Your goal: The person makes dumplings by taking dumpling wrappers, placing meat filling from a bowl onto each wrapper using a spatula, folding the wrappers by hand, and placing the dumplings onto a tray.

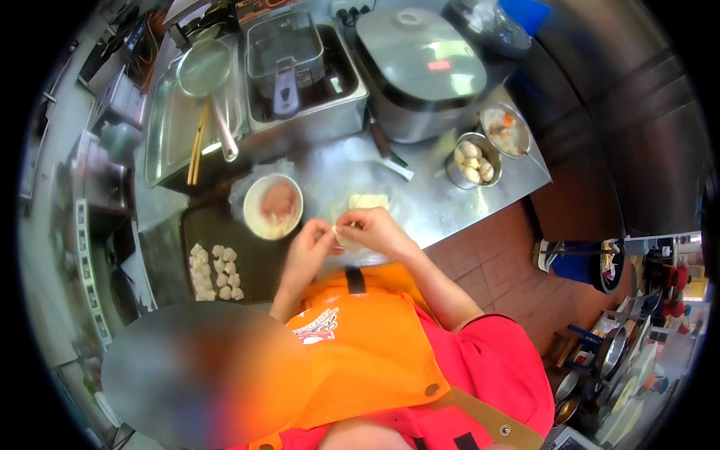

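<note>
My left hand [310,247] and my right hand [373,229] meet in front of the orange apron. Their fingertips pinch a small pale wonton wrapper [341,238], mostly covered by the fingers; whether filling is inside I cannot tell. Just beyond my right hand lies a stack of square wonton wrappers [368,201] on clear plastic. To the left of the hands stands a white bowl [253,223] of pink minced meat [280,201]. Folded wontons [223,270] sit in rows on a dark tray [259,262] at the left.
A fryer basket [285,49], a strainer [204,69] and chopsticks [198,146] are at the back left. A lidded cooker [420,67] stands behind. At right are a pot of eggs [474,161], a bowl of food [505,129] and the counter's edge [487,212].
</note>
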{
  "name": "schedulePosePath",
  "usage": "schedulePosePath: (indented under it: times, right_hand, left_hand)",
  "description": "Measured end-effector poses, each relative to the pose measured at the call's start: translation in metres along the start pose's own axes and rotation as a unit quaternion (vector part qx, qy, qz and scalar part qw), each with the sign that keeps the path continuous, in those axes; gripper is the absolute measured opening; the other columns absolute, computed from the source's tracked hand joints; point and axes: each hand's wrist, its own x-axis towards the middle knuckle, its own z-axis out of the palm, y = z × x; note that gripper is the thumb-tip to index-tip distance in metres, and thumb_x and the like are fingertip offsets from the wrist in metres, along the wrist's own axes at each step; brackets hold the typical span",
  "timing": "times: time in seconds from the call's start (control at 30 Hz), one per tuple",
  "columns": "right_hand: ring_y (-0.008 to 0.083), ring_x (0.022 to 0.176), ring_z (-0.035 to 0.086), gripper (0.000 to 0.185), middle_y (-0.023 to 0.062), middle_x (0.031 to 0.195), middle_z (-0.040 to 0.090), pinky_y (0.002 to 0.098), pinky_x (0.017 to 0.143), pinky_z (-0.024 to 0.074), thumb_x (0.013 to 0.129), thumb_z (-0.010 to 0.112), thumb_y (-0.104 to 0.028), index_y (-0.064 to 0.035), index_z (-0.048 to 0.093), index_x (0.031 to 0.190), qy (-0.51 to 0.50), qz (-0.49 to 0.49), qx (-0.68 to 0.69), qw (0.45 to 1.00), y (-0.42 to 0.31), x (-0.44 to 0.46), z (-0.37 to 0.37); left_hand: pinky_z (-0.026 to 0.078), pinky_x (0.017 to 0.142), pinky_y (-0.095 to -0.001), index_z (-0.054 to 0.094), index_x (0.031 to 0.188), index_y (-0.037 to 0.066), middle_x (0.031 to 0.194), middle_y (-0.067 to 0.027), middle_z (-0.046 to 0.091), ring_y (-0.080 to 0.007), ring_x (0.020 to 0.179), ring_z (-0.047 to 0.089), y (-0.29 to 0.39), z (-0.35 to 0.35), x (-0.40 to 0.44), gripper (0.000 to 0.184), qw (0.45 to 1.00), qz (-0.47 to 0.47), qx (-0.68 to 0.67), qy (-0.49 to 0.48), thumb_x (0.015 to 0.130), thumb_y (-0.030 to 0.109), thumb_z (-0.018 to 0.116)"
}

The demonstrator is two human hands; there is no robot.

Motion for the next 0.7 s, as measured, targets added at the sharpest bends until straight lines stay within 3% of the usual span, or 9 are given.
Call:
schedulePosePath:
  times: [0.03, 0.07, 0.2, 0.57, 0.63, 0.7]
  right_hand:
    - [0.0185, 0.068, 0.063, 0.014, 0.0131, 0.076, 0.066, 0.0284, 0.063, 0.0483, 0.083, 0.063, -0.012, -0.0014, 0.066, 0.092, 0.007, -0.018, -0.026, 0.999, -0.002, -0.001, -0.001]
    - [0.0267, 0.069, 0.065, 0.015, 0.0149, 0.076, 0.065, 0.0324, 0.063, 0.0495, 0.081, 0.064, -0.015, -0.0033, 0.067, 0.09, 0.016, -0.026, -0.049, 0.998, 0.0, -0.002, -0.002]
    - [0.0317, 0.071, 0.064, 0.014, 0.0135, 0.077, 0.066, 0.0356, 0.064, 0.0507, 0.079, 0.063, -0.018, -0.0054, 0.068, 0.084, 0.014, -0.063, -0.118, 0.991, 0.002, -0.001, -0.009]
    - [0.0301, 0.073, 0.064, 0.017, 0.0152, 0.079, 0.065, 0.0345, 0.065, 0.0493, 0.08, 0.064, -0.018, -0.0038, 0.067, 0.089, 0.016, -0.064, -0.062, 0.996, 0.019, -0.012, -0.029]
    - [0.0222, 0.069, 0.063, 0.016, 0.0126, 0.08, 0.066, 0.0318, 0.064, 0.0486, 0.083, 0.065, -0.017, -0.0041, 0.066, 0.091, 0.007, -0.001, -0.029, 1.0, 0.012, -0.017, -0.035]
    - [0.0191, 0.069, 0.063, 0.015, 0.0122, 0.08, 0.066, 0.0292, 0.064, 0.0489, 0.084, 0.065, -0.015, -0.0038, 0.066, 0.093, 0.031, -0.001, -0.037, 0.999, 0.02, -0.018, -0.035]
  left_hand:
    - [0.055, 0.074, -0.029, 0.047, 0.1, 0.002, 0.093, -0.0062, 0.057, -0.0146, 0.084, 0.061, 0.0, 0.001, 0.001, 0.01, 1.0, -0.003, 0.015, 0.001, 0.095, 0.01, 0.05]
    - [0.055, 0.074, -0.0288, 0.047, 0.099, 0.002, 0.092, -0.006, 0.056, -0.0144, 0.084, 0.061, 0.0, 0.002, 0.001, 0.01, 1.0, -0.006, 0.03, 0.002, 0.095, 0.01, 0.05]
    - [0.055, 0.073, -0.028, 0.048, 0.098, 0.001, 0.091, -0.0054, 0.056, -0.0141, 0.082, 0.061, 0.0, 0.008, 0.005, 0.009, 0.997, 0.001, 0.083, 0.001, 0.094, 0.009, 0.05]
    - [0.055, 0.072, -0.0293, 0.051, 0.098, 0.002, 0.097, -0.007, 0.059, -0.0156, 0.085, 0.062, -0.01, 0.018, 0.015, 0.01, 0.999, 0.003, 0.027, -0.047, 0.095, 0.012, 0.052]
    - [0.055, 0.072, -0.0304, 0.051, 0.099, 0.002, 0.098, -0.0074, 0.059, -0.0163, 0.086, 0.062, -0.01, 0.026, 0.017, 0.011, 0.999, -0.001, -0.015, -0.033, 0.095, 0.013, 0.051]
    - [0.055, 0.074, -0.0318, 0.05, 0.1, 0.003, 0.097, -0.0064, 0.057, -0.0165, 0.086, 0.062, -0.003, 0.034, 0.016, 0.012, 0.995, -0.017, -0.093, -0.022, 0.095, 0.014, 0.051]
